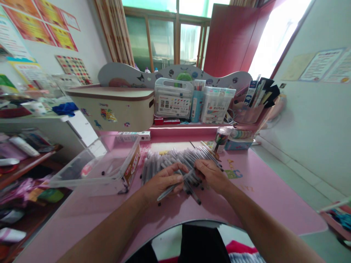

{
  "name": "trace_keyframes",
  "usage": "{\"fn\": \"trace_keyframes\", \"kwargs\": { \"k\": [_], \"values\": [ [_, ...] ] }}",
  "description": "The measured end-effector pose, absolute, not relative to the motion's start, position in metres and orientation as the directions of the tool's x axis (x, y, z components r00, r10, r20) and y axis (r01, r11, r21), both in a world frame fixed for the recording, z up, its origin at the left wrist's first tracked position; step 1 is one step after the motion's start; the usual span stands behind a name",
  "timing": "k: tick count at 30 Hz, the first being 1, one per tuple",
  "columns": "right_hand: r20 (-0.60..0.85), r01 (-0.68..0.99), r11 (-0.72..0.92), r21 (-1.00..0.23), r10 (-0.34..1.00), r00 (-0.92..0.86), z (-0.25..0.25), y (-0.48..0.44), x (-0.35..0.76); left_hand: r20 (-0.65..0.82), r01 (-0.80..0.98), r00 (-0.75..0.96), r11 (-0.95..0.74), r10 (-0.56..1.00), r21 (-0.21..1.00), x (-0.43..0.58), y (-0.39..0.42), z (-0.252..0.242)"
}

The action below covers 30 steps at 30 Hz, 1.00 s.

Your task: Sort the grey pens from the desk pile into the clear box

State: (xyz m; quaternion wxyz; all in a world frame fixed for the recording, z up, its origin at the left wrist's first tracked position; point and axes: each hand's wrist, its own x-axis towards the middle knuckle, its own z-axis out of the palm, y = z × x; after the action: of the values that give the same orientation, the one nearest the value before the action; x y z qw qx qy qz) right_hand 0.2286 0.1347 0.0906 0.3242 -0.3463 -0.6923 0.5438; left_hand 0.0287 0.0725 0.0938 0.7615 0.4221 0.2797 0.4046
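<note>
A pile of several grey pens (175, 160) with black caps lies in the middle of the pink desk (263, 197). My left hand (161, 182) is closed around one grey pen (171, 188), which slants down to the left below the fingers. My right hand (211, 175) rests on the near right side of the pile, its fingers curled on the pens and touching the upper end of that same pen. A clear plastic box (104, 166) stands open just left of the pile.
A cream storage box (115, 106), clear marker cases (173, 98) and a pen holder (249, 106) line the raised back shelf. A small jar of pens (221, 139) stands behind the pile. A cluttered shelf unit (24, 164) is at the left, a white wall at the right.
</note>
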Motion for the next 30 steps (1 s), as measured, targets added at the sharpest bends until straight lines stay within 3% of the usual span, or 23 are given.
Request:
{"fn": "trace_keyframes", "kwargs": {
  "k": [6,12,18,24,30],
  "values": [
    [0.010,0.119,0.093,-0.989,0.825,-0.565,0.095,0.131,0.227,-0.062,-0.487,0.502,0.341,0.863,0.804,0.031,0.073,0.093],
    [-0.048,-0.067,-0.085,-0.994,0.903,-0.426,0.091,0.133,0.226,-0.001,-0.558,0.226,0.130,0.974,0.820,0.035,0.074,0.095],
    [0.070,0.002,0.079,-0.997,0.902,-0.425,0.085,0.133,0.226,-0.004,-0.495,0.015,0.011,1.000,0.869,0.036,0.080,0.090],
    [0.133,-0.115,0.090,-0.989,0.879,-0.457,0.089,0.129,0.227,-0.027,-0.564,-0.018,0.012,0.999,0.826,0.036,0.082,0.091],
    [0.062,0.091,0.114,-0.989,0.893,-0.445,0.087,0.131,0.229,-0.028,-0.552,0.003,0.025,1.000,0.834,0.035,0.081,0.090]
  ]
}}
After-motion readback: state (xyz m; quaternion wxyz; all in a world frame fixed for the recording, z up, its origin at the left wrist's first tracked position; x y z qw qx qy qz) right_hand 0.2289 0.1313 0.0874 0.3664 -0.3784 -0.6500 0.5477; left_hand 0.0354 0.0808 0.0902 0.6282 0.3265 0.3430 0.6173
